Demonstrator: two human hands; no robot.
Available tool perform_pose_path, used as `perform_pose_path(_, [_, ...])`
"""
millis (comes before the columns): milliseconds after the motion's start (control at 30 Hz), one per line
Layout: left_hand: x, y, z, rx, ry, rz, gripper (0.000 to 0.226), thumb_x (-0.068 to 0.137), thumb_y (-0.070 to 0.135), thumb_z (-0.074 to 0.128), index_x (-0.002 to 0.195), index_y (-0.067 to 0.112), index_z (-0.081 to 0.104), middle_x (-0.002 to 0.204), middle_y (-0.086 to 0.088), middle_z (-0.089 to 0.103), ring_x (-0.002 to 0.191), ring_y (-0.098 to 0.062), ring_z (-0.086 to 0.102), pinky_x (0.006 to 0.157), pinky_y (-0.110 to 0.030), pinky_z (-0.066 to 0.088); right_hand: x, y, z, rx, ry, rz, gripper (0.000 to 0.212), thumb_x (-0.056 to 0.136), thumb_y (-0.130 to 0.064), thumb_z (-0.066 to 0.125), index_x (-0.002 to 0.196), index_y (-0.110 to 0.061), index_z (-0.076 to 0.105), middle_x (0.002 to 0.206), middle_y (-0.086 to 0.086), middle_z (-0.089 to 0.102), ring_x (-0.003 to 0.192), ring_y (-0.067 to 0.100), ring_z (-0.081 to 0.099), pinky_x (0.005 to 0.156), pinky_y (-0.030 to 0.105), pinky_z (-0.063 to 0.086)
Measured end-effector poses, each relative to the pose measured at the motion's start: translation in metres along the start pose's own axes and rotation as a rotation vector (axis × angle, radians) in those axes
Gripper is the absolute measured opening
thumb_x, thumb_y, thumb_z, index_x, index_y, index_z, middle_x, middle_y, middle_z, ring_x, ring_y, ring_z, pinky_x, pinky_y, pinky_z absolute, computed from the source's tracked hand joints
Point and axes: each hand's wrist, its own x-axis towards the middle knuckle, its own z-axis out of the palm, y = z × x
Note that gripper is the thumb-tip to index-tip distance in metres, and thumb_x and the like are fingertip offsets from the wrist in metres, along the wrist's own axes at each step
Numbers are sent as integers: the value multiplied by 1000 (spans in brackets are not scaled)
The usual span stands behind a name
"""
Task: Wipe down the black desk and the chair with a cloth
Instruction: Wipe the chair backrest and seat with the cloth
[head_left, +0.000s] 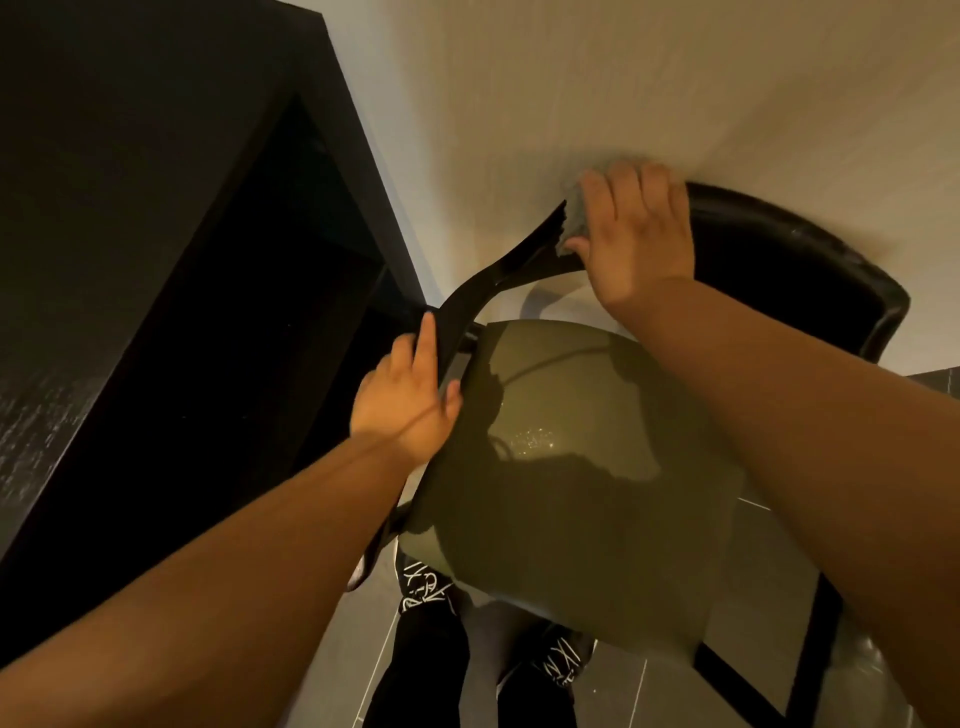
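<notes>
A chair (571, 467) with an olive seat and a black curved backrest (789, 260) stands below me, against the wall. My right hand (636, 234) presses a grey cloth (574, 221) onto the top rail of the backrest; only a small part of the cloth shows beside my fingers. My left hand (410, 400) grips the black frame (462, 306) at the chair's left side, thumb on the seat edge. The black desk (130, 208) fills the left of the view, apart from both hands.
A pale wall (571, 78) rises right behind the chair. The floor (769, 561) is dark tile. My legs and black shoes with white laces (426, 587) stand close under the seat's front edge.
</notes>
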Motion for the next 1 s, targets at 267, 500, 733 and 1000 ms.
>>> perform_pose_path(267, [116,58,4,66,11,91,54,108,58,35,140,16,45,120,-14,63,97,-34,62,67,-42,44,-8,35,17,38,107,-118,67,97,-28,66,157,-16,38,149,18,47,133,44,43,115,53,28])
perform_pose_path(500, [136,68,6,87,54,121,56,104,68,32,117,15,47,92,-6,58,71,-25,52,59,-37,36,-38,49,32,-22,139,11,84,93,-16,65,164,-13,20,168,17,27,152,45,22,127,51,4])
perform_pose_path(733, [134,73,1,86,42,108,54,104,67,31,112,15,45,82,0,49,66,-23,49,56,-35,31,-26,34,39,-62,201,-119,73,100,-17,50,165,-13,17,170,13,26,156,39,21,129,46,-4])
perform_pose_path(1000, [135,73,0,57,19,93,57,104,64,22,121,15,46,83,-1,51,64,-18,47,57,-35,31,-89,65,36,-65,-10,315,84,107,-27,45,162,-16,-18,172,9,-21,154,30,-27,127,49,-14])
